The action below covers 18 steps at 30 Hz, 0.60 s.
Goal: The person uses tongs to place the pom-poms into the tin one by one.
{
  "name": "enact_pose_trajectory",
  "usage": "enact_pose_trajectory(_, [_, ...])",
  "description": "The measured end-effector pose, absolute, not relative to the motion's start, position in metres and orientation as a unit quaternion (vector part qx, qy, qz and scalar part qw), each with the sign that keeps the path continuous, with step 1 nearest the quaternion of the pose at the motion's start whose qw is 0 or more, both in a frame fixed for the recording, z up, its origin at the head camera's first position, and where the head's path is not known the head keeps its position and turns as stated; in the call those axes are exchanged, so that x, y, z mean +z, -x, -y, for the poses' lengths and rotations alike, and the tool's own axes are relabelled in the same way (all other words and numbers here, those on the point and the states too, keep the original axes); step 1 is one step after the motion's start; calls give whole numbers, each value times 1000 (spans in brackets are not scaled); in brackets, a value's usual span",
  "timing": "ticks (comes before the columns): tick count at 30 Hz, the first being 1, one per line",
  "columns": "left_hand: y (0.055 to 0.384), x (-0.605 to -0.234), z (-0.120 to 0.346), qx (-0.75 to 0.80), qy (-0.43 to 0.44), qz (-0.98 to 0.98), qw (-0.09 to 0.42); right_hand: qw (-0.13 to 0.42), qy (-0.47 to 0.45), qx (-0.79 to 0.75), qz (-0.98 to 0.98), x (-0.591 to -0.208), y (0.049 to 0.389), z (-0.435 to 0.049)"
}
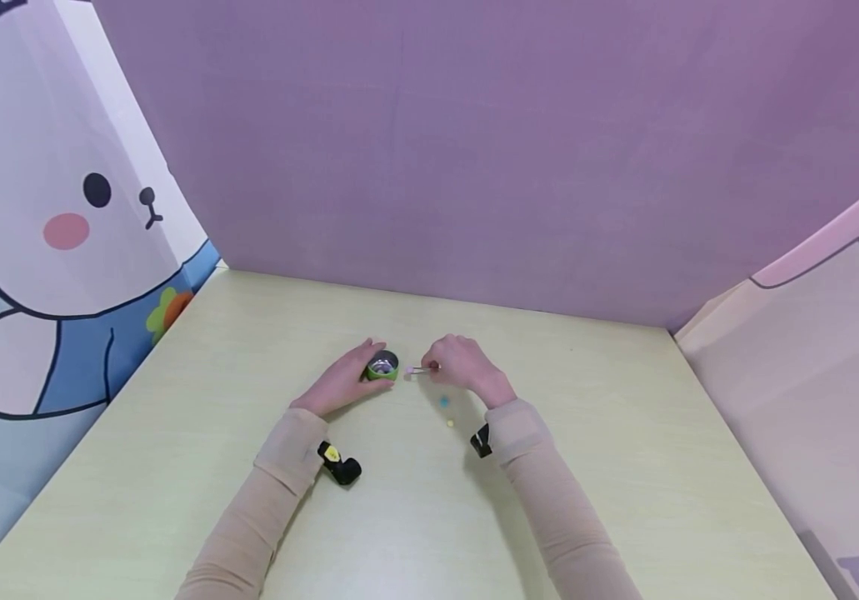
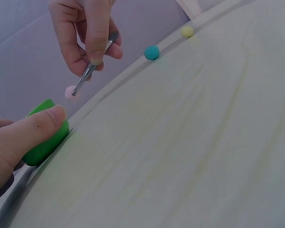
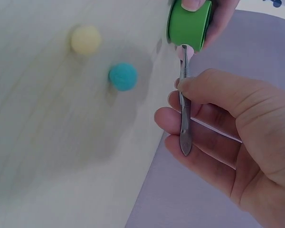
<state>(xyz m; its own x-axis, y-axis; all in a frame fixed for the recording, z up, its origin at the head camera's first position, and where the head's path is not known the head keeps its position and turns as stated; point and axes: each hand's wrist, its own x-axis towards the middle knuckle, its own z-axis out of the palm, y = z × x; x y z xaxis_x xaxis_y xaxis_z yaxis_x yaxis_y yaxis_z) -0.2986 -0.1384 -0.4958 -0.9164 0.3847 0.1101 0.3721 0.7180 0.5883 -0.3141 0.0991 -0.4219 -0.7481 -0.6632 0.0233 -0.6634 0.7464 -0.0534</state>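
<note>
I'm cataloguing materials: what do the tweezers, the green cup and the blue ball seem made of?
Tweezers: metal, by their grey sheen.
Green cup: shiny, silvery inside suggests metal; smooth green outside may be paint or plastic.
Blue ball: perhaps felt or pompom, by its matte, uneven surface.

Pale table; purple backdrop behind; cartoon-animal panel at left; pinkish panel at right

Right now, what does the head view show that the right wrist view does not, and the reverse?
Only the head view: the silver inside of the green cup and the beige sleeves. Only the right wrist view: the palm side of the right hand. Both: the green cup, left hand, tweezers with the pink ball, blue ball, yellow ball and table.
</note>
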Motion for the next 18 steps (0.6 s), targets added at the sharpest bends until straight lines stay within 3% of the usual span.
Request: enact_pose_trajectory(18, [298, -495, 140, 320, -200, -926, 13, 8, -360, 35, 932, -414, 316, -95])
